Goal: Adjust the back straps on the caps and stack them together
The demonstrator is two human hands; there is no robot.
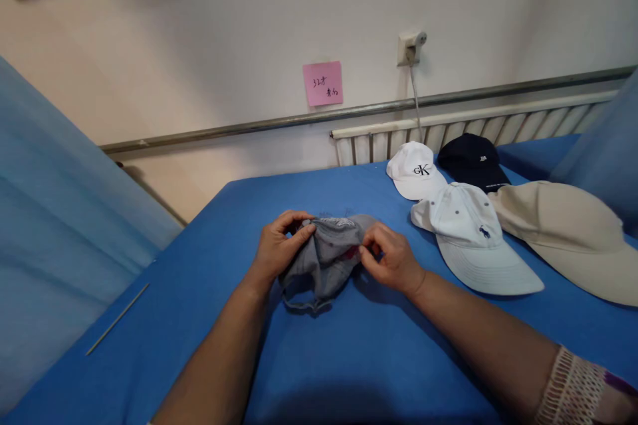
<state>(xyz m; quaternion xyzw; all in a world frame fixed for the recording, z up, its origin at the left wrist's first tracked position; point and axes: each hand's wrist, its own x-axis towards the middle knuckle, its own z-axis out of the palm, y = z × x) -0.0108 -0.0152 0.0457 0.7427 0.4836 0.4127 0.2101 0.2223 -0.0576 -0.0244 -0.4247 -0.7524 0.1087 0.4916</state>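
Observation:
A grey baseball cap [326,262] is held up just over the blue-covered table [309,372], its back opening and strap facing me. My left hand [282,242] pinches its left edge between thumb and fingers. On the cap's right side, my right hand [391,255] grips the fabric, fingers closed. White stitching or print shows along the cap's top, and a bit of red peeks out beside my right fingers. Most of the brim is hidden behind the crown.
To the right lie a white cap [413,169], a black cap [471,159], a pale cap [468,226] and a beige cap [573,222]. A thin stick [117,319] rests at left. Behind are a radiator [478,126], a rail [259,125] and a blue curtain [44,232].

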